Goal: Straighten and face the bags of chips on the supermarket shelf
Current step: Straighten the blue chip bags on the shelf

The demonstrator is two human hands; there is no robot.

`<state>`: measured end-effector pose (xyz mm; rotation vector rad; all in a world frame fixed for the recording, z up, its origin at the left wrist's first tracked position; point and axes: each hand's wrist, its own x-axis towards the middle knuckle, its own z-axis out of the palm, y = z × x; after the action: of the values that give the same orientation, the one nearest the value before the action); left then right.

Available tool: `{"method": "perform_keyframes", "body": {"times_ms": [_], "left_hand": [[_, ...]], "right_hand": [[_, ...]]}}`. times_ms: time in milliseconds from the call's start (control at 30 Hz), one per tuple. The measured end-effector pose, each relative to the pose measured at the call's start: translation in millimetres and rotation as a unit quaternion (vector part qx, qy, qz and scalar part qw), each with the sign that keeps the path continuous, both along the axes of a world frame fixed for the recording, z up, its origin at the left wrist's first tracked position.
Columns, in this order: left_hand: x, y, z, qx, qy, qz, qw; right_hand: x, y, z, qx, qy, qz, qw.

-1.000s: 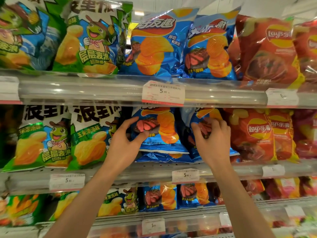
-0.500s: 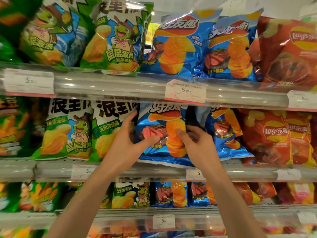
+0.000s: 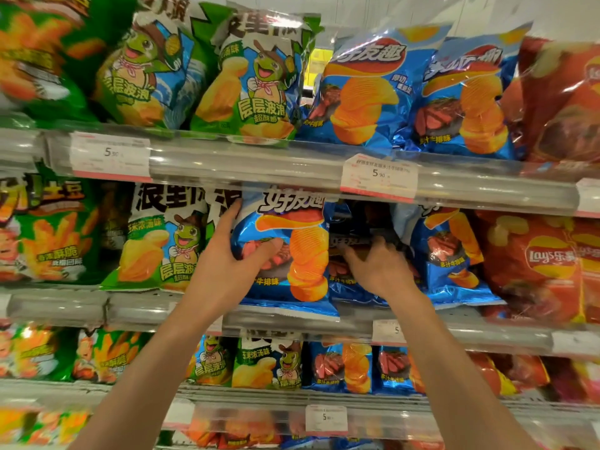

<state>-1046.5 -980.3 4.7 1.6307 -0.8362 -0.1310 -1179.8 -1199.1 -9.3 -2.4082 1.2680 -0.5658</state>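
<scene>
On the middle shelf a blue chip bag (image 3: 292, 254) stands upright at the front, its lower edge hanging over the shelf lip. My left hand (image 3: 227, 264) grips its left side, thumb across the front. My right hand (image 3: 376, 267) reaches into the dark gap right of that bag, fingers curled on a blue bag (image 3: 354, 287) lying low behind; the grip itself is blurred. Another blue bag (image 3: 451, 254) stands right of the gap.
Green bags (image 3: 162, 241) stand left of the blue ones and red bags (image 3: 535, 264) to the right. The upper shelf rail (image 3: 259, 164) with price tags runs just above my hands. More bags fill the shelves above and below.
The front blue bag has risen upright and come forward in my left hand. My right hand left the right blue bag and went into the gap between the two. The view came closer.
</scene>
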Motion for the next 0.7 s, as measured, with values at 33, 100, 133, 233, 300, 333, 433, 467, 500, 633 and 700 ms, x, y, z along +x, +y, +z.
{"method": "perform_keyframes", "body": {"times_ms": [33,100,133,233,300,333,433,467,500,633,700], "left_hand": [[1.4,2.1,0.7,-0.001,-0.003,0.006,1.0],[4.1,5.8,1.4,-0.004,-0.002,0.017,1.0],[4.8,7.4,2.2,-0.006,-0.004,0.021,1.0],[6.5,11.3,3.9,-0.008,-0.003,0.032,0.999],[7.0,12.7,3.8,-0.008,0.0,0.035,0.999],[7.2,13.1,3.9,-0.007,0.0,0.037,0.999],[6.6,13.9,5.8,-0.008,0.002,0.039,0.999],[6.2,13.8,6.6,-0.009,0.002,0.039,0.999],[5.8,13.8,7.6,-0.01,0.003,0.037,0.999],[5.8,12.6,8.1,0.0,-0.004,0.035,0.999],[6.1,11.6,7.8,0.005,-0.007,0.033,0.999]], "right_hand": [[5.7,-2.5,-3.0,0.022,0.037,0.001,0.999],[12.3,-3.8,-8.4,0.044,0.047,0.007,0.998],[13.6,-4.4,-10.4,0.042,0.027,0.008,0.999],[10.8,-0.4,-11.8,0.006,-0.035,0.025,0.999],[7.3,5.1,-11.9,-0.023,-0.077,0.049,0.996],[6.2,7.6,-12.2,-0.038,-0.099,0.057,0.993],[8.9,8.0,-16.8,-0.098,-0.179,0.068,0.977],[12.5,6.5,-17.8,-0.119,-0.206,0.07,0.969],[17.7,3.1,-19.5,-0.138,-0.226,0.071,0.962],[42.7,-13.6,-23.7,-0.085,-0.183,0.019,0.979],[48.2,-22.5,-27.0,0.003,-0.134,-0.002,0.991]]}}
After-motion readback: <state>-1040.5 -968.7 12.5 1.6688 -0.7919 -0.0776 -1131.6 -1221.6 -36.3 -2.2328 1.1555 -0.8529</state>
